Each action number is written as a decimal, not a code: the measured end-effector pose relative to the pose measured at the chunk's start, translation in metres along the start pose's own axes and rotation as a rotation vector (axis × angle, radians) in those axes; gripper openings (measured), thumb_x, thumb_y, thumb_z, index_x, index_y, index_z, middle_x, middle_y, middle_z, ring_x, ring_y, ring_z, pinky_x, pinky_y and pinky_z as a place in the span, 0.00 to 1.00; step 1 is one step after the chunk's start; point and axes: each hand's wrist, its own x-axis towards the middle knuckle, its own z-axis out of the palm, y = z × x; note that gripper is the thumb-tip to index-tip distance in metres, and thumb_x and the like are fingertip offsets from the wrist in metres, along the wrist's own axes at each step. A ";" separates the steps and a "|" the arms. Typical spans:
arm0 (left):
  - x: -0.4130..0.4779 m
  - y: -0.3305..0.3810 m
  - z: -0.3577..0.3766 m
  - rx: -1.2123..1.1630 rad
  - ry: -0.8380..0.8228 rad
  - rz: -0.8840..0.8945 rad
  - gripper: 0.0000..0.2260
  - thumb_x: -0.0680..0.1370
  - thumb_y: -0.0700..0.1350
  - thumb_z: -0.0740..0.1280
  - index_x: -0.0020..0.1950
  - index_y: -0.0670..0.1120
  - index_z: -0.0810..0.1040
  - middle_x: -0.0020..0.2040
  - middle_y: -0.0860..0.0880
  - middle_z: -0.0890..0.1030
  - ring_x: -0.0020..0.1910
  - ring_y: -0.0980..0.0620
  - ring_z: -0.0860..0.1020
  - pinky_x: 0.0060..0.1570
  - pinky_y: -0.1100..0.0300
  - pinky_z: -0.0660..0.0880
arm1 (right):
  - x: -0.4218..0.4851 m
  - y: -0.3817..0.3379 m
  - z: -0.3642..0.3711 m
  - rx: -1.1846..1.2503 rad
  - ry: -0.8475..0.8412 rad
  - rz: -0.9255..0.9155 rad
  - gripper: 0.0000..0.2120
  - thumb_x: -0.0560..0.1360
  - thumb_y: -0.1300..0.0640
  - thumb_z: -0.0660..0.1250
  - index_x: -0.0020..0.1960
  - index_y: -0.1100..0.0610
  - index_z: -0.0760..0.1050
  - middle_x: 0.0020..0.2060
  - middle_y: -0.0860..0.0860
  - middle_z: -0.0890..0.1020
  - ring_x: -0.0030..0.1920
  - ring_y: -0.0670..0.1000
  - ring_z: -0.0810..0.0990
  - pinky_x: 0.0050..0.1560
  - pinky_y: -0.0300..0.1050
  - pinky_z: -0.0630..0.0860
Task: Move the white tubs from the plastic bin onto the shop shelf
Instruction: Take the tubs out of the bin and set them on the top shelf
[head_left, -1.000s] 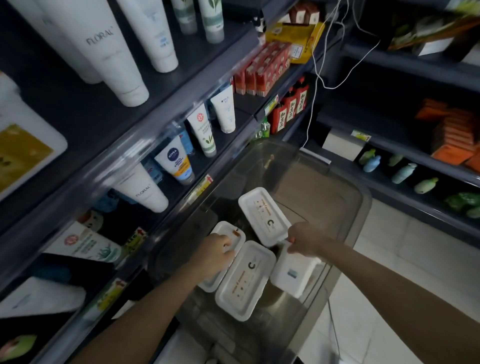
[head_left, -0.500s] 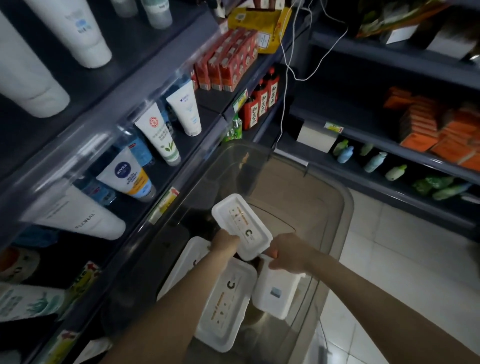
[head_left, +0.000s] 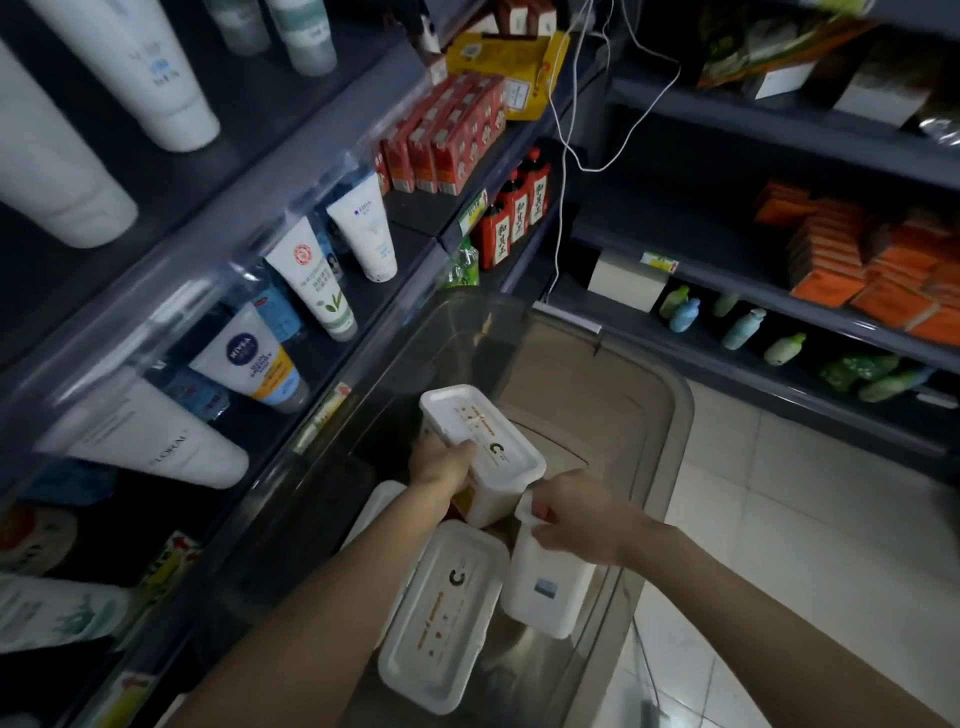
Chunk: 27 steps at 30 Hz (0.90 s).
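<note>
White lidded rectangular plastic tub (head_left: 483, 441) is clasped in your left grip (head_left: 441, 465) above the clear plastic bin (head_left: 680, 415), ready for the dark shelf (head_left: 415, 244) at ten o'clock, while your right grip (head_left: 576, 514) pinches the second white tub (head_left: 545, 587) by its rim.

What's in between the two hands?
Head view: the near end of the raised white tub, gripped by the left hand. The right hand grips a second white tub.
</note>
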 end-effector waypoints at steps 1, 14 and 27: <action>-0.006 0.003 -0.005 -0.023 -0.002 0.015 0.13 0.77 0.40 0.66 0.61 0.43 0.77 0.57 0.43 0.82 0.53 0.45 0.81 0.50 0.52 0.80 | -0.005 -0.001 -0.005 0.025 0.024 0.011 0.10 0.72 0.55 0.65 0.34 0.56 0.70 0.39 0.56 0.79 0.40 0.56 0.78 0.42 0.50 0.76; -0.103 0.041 -0.086 -0.064 -0.020 0.159 0.07 0.76 0.38 0.64 0.52 0.41 0.78 0.47 0.44 0.82 0.38 0.52 0.80 0.21 0.67 0.72 | -0.036 -0.020 -0.061 0.277 0.383 0.140 0.16 0.74 0.58 0.66 0.29 0.51 0.67 0.27 0.45 0.71 0.29 0.41 0.69 0.29 0.33 0.62; -0.215 0.053 -0.181 0.101 0.076 0.445 0.08 0.75 0.46 0.69 0.38 0.45 0.76 0.37 0.51 0.81 0.37 0.54 0.81 0.31 0.63 0.73 | -0.084 -0.113 -0.119 0.084 0.692 -0.140 0.08 0.80 0.55 0.60 0.47 0.56 0.77 0.42 0.51 0.78 0.39 0.47 0.75 0.36 0.37 0.68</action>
